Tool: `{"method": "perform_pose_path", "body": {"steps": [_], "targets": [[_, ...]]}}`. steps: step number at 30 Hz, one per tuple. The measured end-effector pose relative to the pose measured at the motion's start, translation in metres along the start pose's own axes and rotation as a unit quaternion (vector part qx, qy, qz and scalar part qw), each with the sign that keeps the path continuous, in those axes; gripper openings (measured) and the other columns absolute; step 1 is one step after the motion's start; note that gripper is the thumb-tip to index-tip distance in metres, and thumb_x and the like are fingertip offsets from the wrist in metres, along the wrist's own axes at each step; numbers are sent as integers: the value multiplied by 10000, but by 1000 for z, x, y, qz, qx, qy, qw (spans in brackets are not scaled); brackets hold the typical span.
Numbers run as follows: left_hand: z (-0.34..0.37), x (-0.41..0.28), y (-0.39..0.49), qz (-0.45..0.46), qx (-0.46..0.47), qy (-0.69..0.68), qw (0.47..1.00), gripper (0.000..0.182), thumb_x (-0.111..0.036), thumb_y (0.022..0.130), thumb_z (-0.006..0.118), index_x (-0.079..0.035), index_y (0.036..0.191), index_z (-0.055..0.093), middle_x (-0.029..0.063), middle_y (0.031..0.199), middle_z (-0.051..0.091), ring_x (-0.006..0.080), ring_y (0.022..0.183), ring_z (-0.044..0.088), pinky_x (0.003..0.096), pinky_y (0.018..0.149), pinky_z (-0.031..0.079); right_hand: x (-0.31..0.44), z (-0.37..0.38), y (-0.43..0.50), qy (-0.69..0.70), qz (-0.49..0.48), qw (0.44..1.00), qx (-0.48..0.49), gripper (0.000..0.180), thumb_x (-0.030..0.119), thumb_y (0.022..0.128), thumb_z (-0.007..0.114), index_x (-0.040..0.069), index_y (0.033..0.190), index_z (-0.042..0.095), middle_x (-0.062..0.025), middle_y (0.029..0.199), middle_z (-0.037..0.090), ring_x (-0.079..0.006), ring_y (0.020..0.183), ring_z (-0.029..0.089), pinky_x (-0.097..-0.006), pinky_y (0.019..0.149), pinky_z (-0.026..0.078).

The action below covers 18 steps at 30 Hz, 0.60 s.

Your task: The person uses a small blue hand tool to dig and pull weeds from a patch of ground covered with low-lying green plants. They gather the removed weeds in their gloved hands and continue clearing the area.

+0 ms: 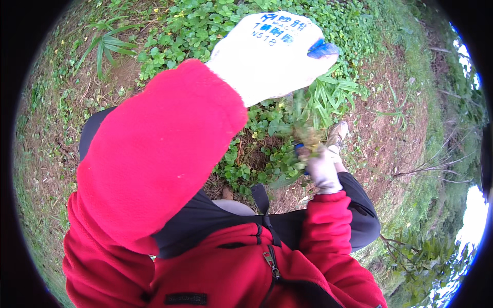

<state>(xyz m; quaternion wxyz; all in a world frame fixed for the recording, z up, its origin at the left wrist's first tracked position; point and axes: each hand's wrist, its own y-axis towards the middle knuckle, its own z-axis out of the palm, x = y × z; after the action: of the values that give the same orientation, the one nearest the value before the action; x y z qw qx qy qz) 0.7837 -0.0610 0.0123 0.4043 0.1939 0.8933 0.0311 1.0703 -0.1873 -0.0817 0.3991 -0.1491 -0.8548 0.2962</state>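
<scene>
My left hand (265, 61), in a white glove with blue-coated fingertips and printed writing, is raised close to the camera over low green plants. Its fingers curl away below, so what they hold, if anything, is hidden. Lower right, my right hand (323, 171) wears a dirtied white glove. It grips a blurred bunch of uprooted weeds (308, 134) with earthy roots near the fingers. Long narrow green leaves (329, 92) show just beyond the bunch, below my left hand; whether they belong to it is unclear.
Low leafy ground cover (188, 38) spreads ahead over brown soil. A strappy-leaved plant (106, 46) grows at far left. My shoe (339, 133) stands just beyond my right hand. Bare twigs (431, 167) and a leafy branch (420, 250) reach in from the right.
</scene>
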Motion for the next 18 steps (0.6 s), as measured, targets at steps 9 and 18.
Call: {"method": "perform_pose_path", "body": {"steps": [9, 18], "targets": [[3, -6, 2, 1, 38, 15, 999, 415, -402, 922, 434, -47, 880, 645, 144, 881, 659, 302, 851, 640, 413, 752, 497, -70, 111, 40, -339, 235, 911, -4, 761, 356, 730, 734, -68, 1290, 441, -265, 1148, 599, -335, 1069, 604, -387, 934, 468], [12, -5, 1, 17, 5, 31, 999, 414, -412, 925, 429, -59, 897, 643, 146, 892, 657, 307, 854, 637, 423, 768, 493, -104, 90, 31, 232, 217, 945, -79, 222, 79, 813, 645, -23, 1006, 604, -46, 765, 614, -123, 520, 495, -267, 473, 395]]}}
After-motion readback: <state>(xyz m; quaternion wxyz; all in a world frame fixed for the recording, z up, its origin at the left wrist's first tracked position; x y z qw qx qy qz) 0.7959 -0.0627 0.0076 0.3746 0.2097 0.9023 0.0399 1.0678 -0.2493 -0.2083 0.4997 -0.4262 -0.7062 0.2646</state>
